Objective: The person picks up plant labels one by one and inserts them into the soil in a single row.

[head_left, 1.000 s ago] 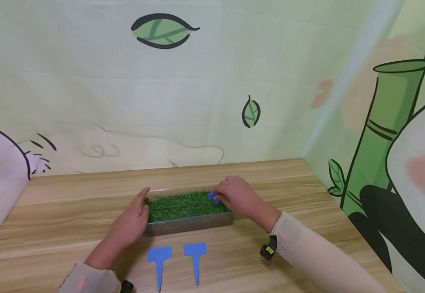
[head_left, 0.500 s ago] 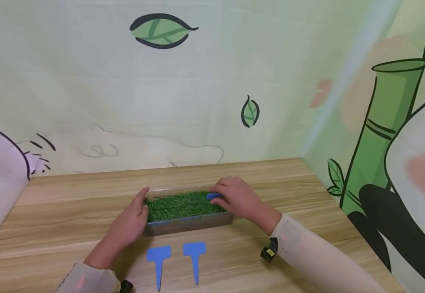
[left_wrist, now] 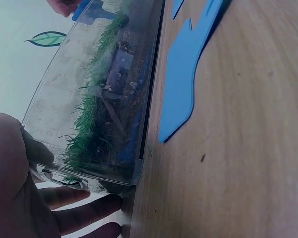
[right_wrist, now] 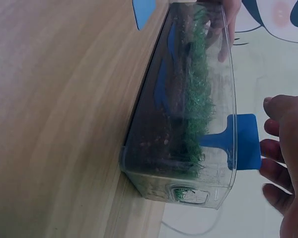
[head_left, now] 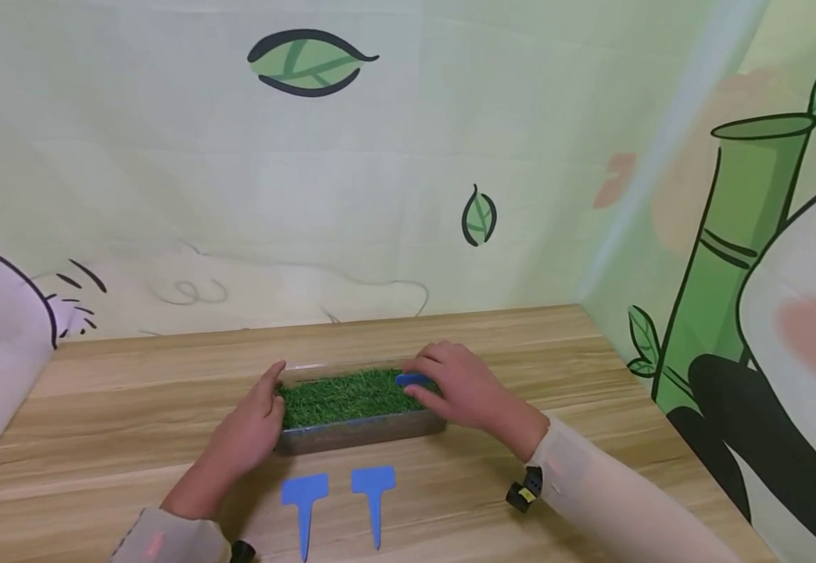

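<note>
A long clear plastic box (head_left: 366, 432) of dark soil topped with green grass (head_left: 352, 399) stands on the table. At its left end my left hand (head_left: 253, 418) holds the box, thumb at the rim and fingers along the end wall in the left wrist view. A blue T-shaped plant label (right_wrist: 246, 141) stands upright in the grass near the right end, its broad head above the rim. My right hand (head_left: 460, 387) is beside that head, thumb apart from it and fingertips (right_wrist: 273, 171) right at its edge. Two more blue plant labels (head_left: 306, 500) lie before the box.
The wood-grain table (head_left: 520, 344) reaches back to a printed cloth wall (head_left: 352, 188) with leaves, bamboo and pandas. The second loose label (head_left: 375, 493) lies right of the first. A black wrist camera (head_left: 523, 494) sits on the right sleeve.
My right hand has tilted the label's head so it shows as a narrow blue strip, and the thumb has come away from it. My left hand has stayed on the box.
</note>
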A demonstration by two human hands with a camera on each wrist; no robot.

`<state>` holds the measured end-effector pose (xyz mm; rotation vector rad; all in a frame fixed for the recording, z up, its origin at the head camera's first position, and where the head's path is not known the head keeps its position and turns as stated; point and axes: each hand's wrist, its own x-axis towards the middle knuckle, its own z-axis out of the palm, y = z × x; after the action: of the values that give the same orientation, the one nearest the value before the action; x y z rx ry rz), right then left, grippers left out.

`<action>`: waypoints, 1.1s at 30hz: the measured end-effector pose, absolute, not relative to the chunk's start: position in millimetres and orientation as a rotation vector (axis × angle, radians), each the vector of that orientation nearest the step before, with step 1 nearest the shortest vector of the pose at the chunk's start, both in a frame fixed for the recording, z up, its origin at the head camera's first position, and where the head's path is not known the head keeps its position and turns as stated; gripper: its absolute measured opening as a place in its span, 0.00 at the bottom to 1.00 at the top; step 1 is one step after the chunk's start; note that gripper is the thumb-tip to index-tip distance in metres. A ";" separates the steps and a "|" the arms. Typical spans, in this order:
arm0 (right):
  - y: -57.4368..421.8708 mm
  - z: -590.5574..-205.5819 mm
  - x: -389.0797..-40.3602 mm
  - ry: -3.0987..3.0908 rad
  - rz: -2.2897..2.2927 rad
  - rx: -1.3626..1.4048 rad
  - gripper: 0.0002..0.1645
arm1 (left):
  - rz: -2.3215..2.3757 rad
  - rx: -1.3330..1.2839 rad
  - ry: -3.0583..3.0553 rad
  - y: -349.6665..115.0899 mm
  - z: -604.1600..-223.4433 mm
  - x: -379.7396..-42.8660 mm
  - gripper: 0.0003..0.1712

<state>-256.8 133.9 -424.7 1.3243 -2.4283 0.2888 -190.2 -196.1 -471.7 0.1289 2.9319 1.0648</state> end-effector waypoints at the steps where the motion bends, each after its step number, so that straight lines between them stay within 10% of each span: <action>1: 134.5 -424.4 -255.6 -2.414 0.291 1.324 0.17 | 1.066 0.128 2.931 -196.2 -471.5 -190.1 0.33; 33: 118.8 -432.2 -215.8 -2.250 0.209 1.514 0.19 | 1.071 0.144 2.935 -195.0 -471.3 -190.1 0.33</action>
<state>-215.8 118.8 -432.2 1.5139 -2.2495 0.2087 -190.1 -195.0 -471.3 0.1442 2.9349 1.0710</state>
